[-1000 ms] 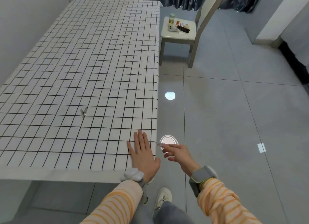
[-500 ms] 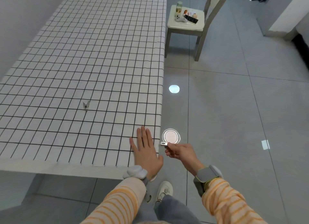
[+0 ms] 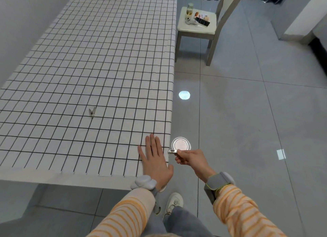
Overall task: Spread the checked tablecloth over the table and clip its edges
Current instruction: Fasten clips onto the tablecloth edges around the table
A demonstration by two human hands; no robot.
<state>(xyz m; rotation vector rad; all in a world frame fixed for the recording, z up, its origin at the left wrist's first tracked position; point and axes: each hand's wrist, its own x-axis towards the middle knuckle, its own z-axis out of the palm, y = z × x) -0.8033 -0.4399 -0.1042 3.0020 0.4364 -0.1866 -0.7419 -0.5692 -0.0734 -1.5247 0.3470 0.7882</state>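
The white tablecloth with a black check (image 3: 99,63) lies flat over the long table along the left wall. My left hand (image 3: 155,160) rests flat, fingers spread, on the cloth at the near right corner. Just off the table's right edge, my right hand (image 3: 192,158) pinches a small metal clip (image 3: 172,151), whose jaws touch the cloth's hanging right edge. A second metal clip (image 3: 92,112) lies loose on the cloth, left of my hands.
A pale chair (image 3: 198,27) stands on the grey tiled floor beyond the table's far right side, with a bottle, a phone and small items on its seat. Dark curtains hang at the back. My shoe (image 3: 174,202) is below the table corner.
The right hand has closed its fingers on the clip and brought it left to the cloth's right edge. The left hand stays flat on the corner. The view has tilted slightly.
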